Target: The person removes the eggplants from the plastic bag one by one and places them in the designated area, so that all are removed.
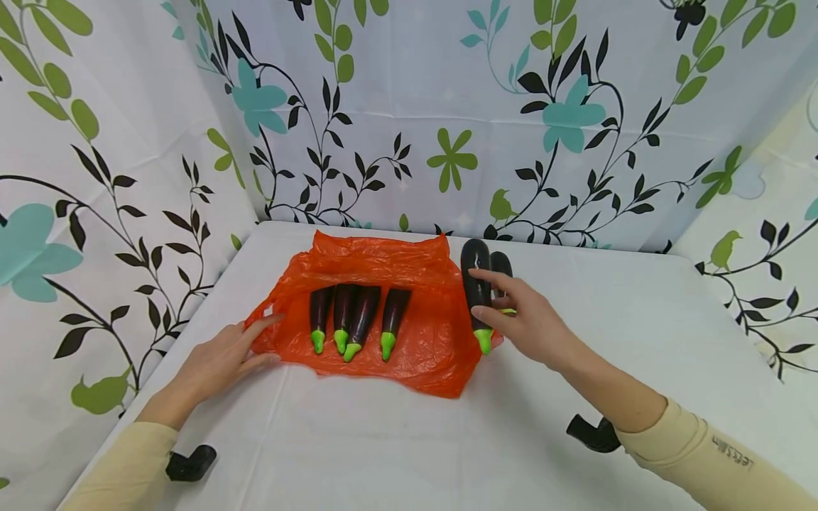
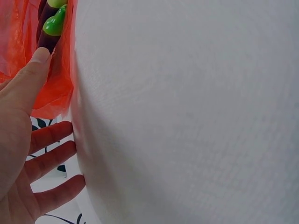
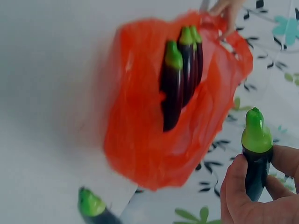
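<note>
Nearest, by the sleeves [image 1: 690, 458], two black fittings [image 1: 192, 463], purpose unclear. Beyond, at the left edge of the orange bag [image 1: 434, 333], the left hand [image 1: 217, 355], fingers spread apart, thumb laid on the plastic. At the bag's right edge, the right hand [image 1: 527, 316], fingers clamped on one eggplant [image 1: 476, 292], green stem pointing nearward. In the bag, four more eggplants [image 1: 362, 316], far ends tucked under the fold. Just beside the held one, partly hidden, another eggplant [image 1: 502, 263] on the table [image 1: 358, 440]. Farthest, a leaf-patterned curtain [image 1: 396, 106]. Probably mid-transfer between bag and table, direction impossible to tell. Likely called for next: a steady bag edge, a sure pinch on glossy skin, then a gentle release.
</note>
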Available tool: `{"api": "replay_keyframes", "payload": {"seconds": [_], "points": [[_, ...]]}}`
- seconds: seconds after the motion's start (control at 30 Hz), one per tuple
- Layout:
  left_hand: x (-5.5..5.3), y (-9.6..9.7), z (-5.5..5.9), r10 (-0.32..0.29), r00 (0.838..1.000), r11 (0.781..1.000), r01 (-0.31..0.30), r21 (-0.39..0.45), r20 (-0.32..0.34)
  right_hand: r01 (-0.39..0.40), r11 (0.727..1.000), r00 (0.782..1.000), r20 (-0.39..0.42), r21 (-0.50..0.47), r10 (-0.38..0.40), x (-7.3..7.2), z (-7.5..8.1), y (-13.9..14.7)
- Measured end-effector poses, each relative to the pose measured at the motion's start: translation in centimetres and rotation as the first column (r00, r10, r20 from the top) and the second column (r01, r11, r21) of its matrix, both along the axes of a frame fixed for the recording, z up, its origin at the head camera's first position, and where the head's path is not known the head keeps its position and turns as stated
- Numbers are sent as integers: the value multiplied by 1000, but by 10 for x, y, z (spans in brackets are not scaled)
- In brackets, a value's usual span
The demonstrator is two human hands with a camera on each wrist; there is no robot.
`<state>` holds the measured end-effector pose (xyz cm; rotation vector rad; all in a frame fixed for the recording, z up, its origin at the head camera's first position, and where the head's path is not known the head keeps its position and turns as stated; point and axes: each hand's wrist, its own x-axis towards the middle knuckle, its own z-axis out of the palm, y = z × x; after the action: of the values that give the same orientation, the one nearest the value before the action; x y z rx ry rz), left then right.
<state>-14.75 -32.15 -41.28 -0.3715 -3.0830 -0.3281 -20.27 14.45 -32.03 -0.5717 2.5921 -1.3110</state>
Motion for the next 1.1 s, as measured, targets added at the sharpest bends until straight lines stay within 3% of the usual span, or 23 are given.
{"api": "replay_keyframes", "payload": {"seconds": [0.23,0.53,0.87,1.1], "points": [[0,1,1,1,1000,1000,-1,7,4,122,991,992,19,47,-123,-29,-1,25],[0,2,5,-7,1000,1000,7,8,6,191,979,981,26,67,-193,-59,-15,53],[0,2,4,7,999,1000,-7,18,34,222,959,972,43,175,-233,-96,-39,82],[0,2,4,2,1000,1000,-3,12,27,205,942,970,71,266,-232,-110,-58,87]]}}
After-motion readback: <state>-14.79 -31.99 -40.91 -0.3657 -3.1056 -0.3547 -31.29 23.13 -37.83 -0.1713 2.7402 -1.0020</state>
